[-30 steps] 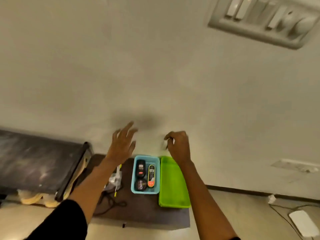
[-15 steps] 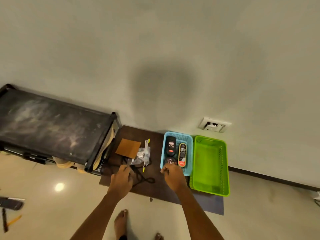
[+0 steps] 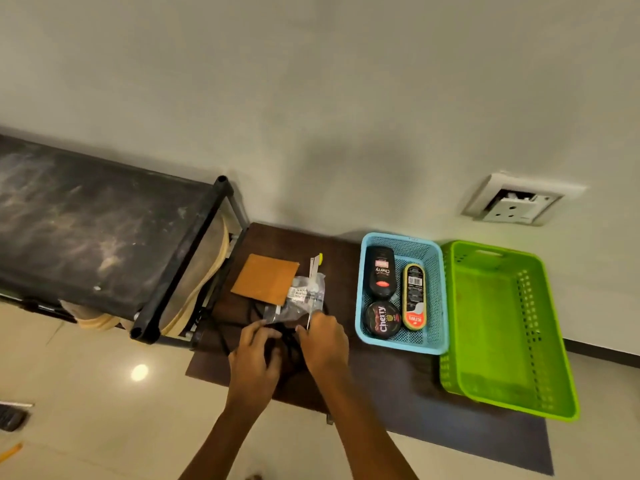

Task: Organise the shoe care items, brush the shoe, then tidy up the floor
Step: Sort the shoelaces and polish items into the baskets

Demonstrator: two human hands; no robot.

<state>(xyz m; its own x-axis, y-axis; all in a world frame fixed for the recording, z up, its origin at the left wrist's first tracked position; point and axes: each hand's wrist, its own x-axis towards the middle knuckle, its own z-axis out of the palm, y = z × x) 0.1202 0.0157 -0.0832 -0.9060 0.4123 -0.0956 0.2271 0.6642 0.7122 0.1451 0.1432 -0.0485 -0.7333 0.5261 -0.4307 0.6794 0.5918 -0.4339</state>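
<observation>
Dark brown matting (image 3: 381, 386) covers the floor at the centre of the frame, where a person's two bare hands meet over a tangle of black cord (image 3: 287, 336). The left hand (image 3: 254, 362) is curled with its fingers on the cord; the right hand (image 3: 323, 342), just beside it, pinches the near end of a thin stick with a yellow tip (image 3: 315, 271), which runs up across a clear plastic packet (image 3: 299, 301). Whether the left hand truly grips the cord cannot be told. An orange-brown cloth square (image 3: 265, 278) lies flat on the mat, touching the packet's left edge.

To the right of centre, a blue basket (image 3: 434, 296) stands near the wall and holds three shoe care items: a black polish bottle (image 3: 380, 277) at its upper left, a round polish tin (image 3: 382, 319) below it, and an oval black-and-gold sponge case (image 3: 414, 296) beside both. A bright green basket (image 3: 502, 327), with nothing visible inside, sits right against the blue one, partly off the mat's edge.

At the left of the frame, a dusty black shoe rack (image 3: 104, 230) stands against the wall, pale soles (image 3: 194, 289) showing under its top shelf. A white wall socket (image 3: 516, 202) is in the upper right. No shoe brush can be made out.
</observation>
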